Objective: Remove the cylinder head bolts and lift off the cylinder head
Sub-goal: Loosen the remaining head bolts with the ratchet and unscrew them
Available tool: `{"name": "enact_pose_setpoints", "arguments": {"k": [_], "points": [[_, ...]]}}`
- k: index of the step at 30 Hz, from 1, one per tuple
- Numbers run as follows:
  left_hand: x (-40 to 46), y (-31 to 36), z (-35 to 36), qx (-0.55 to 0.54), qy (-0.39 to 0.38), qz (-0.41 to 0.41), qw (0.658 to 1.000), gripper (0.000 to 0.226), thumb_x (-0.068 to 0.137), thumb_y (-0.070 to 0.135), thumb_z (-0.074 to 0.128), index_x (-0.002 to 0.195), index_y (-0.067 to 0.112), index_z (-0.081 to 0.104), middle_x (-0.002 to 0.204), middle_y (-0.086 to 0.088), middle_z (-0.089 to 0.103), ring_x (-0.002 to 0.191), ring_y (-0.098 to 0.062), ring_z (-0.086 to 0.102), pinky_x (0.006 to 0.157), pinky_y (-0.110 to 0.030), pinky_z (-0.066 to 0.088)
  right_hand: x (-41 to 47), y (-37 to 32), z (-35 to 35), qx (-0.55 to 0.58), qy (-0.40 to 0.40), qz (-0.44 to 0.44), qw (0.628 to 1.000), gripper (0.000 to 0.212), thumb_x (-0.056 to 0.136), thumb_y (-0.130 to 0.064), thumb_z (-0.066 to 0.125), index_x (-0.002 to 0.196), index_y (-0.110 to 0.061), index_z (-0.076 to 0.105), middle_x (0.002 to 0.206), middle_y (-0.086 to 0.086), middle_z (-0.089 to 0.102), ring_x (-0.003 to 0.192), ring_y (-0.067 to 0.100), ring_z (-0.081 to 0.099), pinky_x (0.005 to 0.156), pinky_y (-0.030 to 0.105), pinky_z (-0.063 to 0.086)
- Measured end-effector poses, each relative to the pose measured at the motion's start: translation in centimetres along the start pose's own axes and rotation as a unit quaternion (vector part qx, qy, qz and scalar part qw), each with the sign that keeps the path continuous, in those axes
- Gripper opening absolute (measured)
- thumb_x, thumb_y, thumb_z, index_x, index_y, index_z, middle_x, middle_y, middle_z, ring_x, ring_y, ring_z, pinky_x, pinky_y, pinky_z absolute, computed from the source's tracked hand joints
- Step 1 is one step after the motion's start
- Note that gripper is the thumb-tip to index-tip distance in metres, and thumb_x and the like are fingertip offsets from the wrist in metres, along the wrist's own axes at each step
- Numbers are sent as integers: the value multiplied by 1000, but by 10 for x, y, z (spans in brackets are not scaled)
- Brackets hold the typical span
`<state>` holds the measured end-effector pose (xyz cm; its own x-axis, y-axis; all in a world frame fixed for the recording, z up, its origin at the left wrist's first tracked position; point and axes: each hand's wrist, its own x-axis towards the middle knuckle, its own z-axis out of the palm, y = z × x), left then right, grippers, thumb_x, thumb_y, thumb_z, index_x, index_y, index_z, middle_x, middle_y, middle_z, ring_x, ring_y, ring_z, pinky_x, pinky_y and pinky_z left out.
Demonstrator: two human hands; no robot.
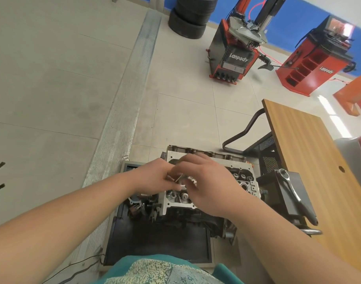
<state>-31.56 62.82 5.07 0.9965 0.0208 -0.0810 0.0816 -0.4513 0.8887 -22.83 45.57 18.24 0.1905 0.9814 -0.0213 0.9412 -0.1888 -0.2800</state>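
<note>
Hands meet over the cylinder head [244, 177] at center frame: left hand [155, 177] and right hand [208, 181] pinch a small blurred metal part [179, 178] between fingertips; ratchet wrench [294, 193] rests at three o'clock.

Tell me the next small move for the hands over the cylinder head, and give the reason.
Probably lift the small metal piece straight up and clear of the cylinder head. Both the left hand and right hand meet around it above the head, pinching; blur hides whether it is a bolt. The ratchet lies unused on the dark stand at right.
</note>
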Motion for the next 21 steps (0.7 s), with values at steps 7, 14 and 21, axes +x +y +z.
{"name": "enact_pose_setpoints", "arguments": {"k": [7, 14, 21], "points": [[1, 6, 5, 16, 30, 21, 999, 22, 79, 58, 77, 95, 63, 64, 100, 34, 69, 96, 6, 66, 81, -17, 53, 11, -2, 4, -101, 5, 139, 985, 25, 104, -44, 53, 104, -23, 67, 90, -7, 63, 76, 19, 57, 61, 31, 42], [0, 4, 12, 48, 52, 5, 997, 14, 73, 57, 62, 84, 49, 62, 85, 28, 64, 75, 4, 59, 63, -18, 42, 6, 1, 1, 54, -5, 110, 992, 22, 91, -45, 68, 110, -32, 64, 101, -15, 62, 88, 8, 60, 71, 26, 49], [5, -17, 12, 266, -73, -70, 959, 32, 87, 56, 76, 99, 54, 47, 85, 15, 61, 79, -7, 60, 62, -31, 48, 0, 7, 4, 52, 31, 132, 989, 11, 93, -32, 68, 104, -31, 71, 85, -15, 64, 79, 6, 58, 68, 31, 51]]}}
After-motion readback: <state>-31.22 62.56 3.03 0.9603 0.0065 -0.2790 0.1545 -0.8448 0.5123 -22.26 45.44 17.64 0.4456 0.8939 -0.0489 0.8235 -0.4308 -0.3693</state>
